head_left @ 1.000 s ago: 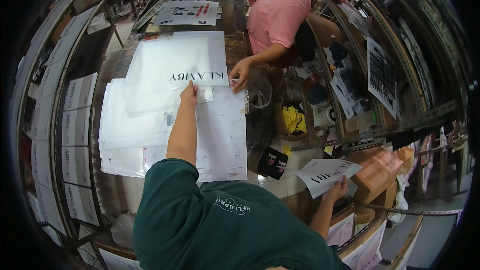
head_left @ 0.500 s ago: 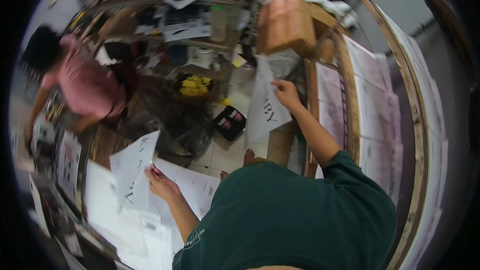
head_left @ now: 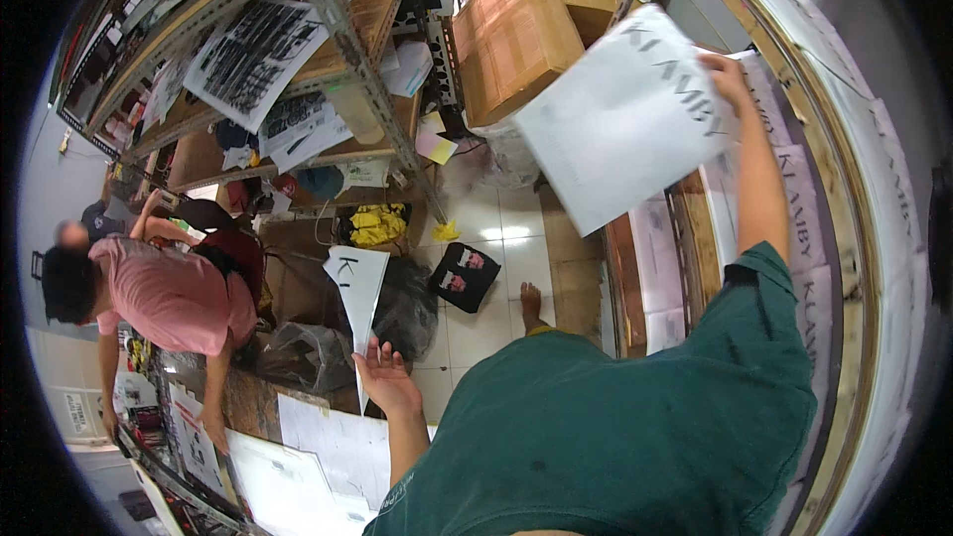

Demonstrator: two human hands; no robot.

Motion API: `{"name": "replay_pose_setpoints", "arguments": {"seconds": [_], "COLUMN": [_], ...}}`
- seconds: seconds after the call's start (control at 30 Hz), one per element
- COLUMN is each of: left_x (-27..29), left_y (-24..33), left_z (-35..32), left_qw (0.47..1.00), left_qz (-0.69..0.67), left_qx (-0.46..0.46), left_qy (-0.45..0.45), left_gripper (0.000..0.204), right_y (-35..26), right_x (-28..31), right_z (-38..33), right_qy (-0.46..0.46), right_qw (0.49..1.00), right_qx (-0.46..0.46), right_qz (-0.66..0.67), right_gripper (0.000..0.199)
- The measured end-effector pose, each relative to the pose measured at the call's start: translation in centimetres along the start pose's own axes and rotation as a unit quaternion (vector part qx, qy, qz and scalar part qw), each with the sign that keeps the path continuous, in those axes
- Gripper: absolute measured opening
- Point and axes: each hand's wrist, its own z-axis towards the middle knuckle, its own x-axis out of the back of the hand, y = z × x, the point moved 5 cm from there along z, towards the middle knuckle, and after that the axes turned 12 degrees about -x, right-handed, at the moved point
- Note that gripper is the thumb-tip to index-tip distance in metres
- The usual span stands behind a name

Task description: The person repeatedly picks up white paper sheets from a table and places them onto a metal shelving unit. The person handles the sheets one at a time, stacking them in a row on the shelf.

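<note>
A white sheet (head_left: 615, 129) with black lettering along one edge hangs at the upper right. My right hand (head_left: 732, 81) grips it by its right edge, in front of the wooden drying rack (head_left: 695, 248). Lower and to the left, my left hand (head_left: 390, 385) pinches a second white sheet (head_left: 357, 283) near its lower end. That sheet curls and is seen partly edge-on, with a little black lettering at its top. More lettered sheets (head_left: 789, 208) lie in rows on the rack to my right.
A white-topped work table (head_left: 338, 442) stands at lower left, where a person in a pink shirt (head_left: 174, 293) bends over. Metal shelving (head_left: 347, 50) with printed papers rises ahead, beside a cardboard box (head_left: 511, 40). A folded black cloth (head_left: 465, 276) lies on the tiled floor.
My right hand has risen up and to the right, its sheet now spread broadside. My left hand has moved rightward off the white table, with its sheet turned nearly edge-on. The view has shifted.
</note>
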Motion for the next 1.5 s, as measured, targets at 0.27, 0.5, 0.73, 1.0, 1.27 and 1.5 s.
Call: {"name": "replay_pose_setpoints", "arguments": {"seconds": [0.27, 0.5, 0.73, 1.0, 1.27, 1.5], "left_x": [-0.9, -8.7, -12.7, -14.3, -14.4, -13.3], "left_y": [-8.9, -13.5, -15.6, -16.4, -15.9, -13.5], "left_z": [5.6, 8.7, 10.0, 9.8, 9.6, 8.8], "left_qw": [0.978, 0.970, 0.968, 0.969, 0.972, 0.983], "left_qz": [0.067, 0.117, 0.103, 0.104, 0.107, 0.040], "left_qx": [0.130, 0.175, 0.221, 0.216, 0.201, 0.161], "left_qy": [0.152, 0.120, 0.064, 0.063, 0.053, 0.081], "left_gripper": [0.034, 0.030, 0.028, 0.025, 0.026, 0.027], "right_y": [25.6, 33.6, 35.7, 36.3, 34.5, 21.9], "right_x": [15.4, 17.4, 17.1, 17.1, 15.8, 7.3], "right_z": [9.7, 11.2, 12.4, 11.9, 11.9, 16.3], "right_qy": [0.221, 0.280, 0.289, 0.295, 0.308, 0.348], "right_qw": [0.957, 0.906, 0.890, 0.879, 0.871, 0.874], "right_qx": [-0.148, -0.254, -0.277, -0.282, -0.267, -0.014], "right_qz": [-0.118, -0.188, -0.219, -0.245, -0.273, -0.339], "right_gripper": [0.039, 0.038, 0.038, 0.038, 0.037, 0.037]}}
